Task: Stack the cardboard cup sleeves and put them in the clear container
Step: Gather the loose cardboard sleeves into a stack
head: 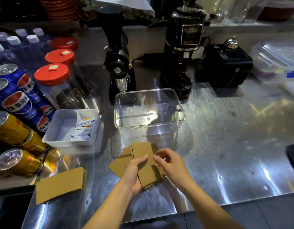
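The clear container (149,113) stands empty and open-topped on the steel worktop (225,146), and everything else is placed from it. Just in front of it, on the person's side, the left hand (134,172) grips a small stack of cardboard cup sleeves (143,161), thumb pressed on top and fingers curled beneath, the stack held above the worktop. The right hand (170,164) sits beside that stack with its fingers bent and half closed, fingertips near the stack's right edge; whether they pinch anything cannot be told. More flat sleeves (117,164) lie under and behind the held stack. A separate sleeve (60,184) lies well to the container's front left. A white tray (60,129) of sachets sits just left of the container, and two black grinders (180,55) stand behind it
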Demonstrator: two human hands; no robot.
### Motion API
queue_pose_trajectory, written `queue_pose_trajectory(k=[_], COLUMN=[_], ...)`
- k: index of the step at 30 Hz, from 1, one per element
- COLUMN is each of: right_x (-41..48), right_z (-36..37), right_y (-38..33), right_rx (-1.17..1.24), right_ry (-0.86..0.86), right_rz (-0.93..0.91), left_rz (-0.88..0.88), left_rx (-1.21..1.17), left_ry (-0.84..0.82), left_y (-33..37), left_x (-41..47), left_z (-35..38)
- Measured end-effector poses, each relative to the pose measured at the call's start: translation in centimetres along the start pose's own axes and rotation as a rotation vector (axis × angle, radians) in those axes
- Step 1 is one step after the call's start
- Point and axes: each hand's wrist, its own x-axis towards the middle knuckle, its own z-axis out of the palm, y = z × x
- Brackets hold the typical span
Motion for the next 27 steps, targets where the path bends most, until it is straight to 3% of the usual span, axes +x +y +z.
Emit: queue_pose_trajectory(k=[2,5,10,14,21,27], right_x=[0.2,0.7,1.0,0.9,1.0,0.8], right_z=[0.3,0.5,1.9,2.5,1.1,-1.2], right_y=[0.1,0.4,0.7,0.9,1.7,1.7], right_rx=[-0.035,-0.307,-0.733,-0.864,-0.448,-0.187], right_ry=[0.056,0.118,0.034,0.027,0.019,0.232], right_rz=[0.007,0.045,0.121,0.109,0.253,0.224], left_rz=[0.032,0.115,0.164,0.198,0.198,0.147], left_rx=[-0.017,-0.064,-0.095,-0.087,-0.104,-0.108], left_ry=[0.012,0.012,0.049,0.079,0.064,0.072], left_y=[0.1,0.6,1.7,2.2,2.1,1.7], left_x=[-0.2,-0.4,-1.2,-1.5,-1.4,-1.0], left_z=[-0.6,-1.6,-3.3,-4.2,-4.2,-2.8])
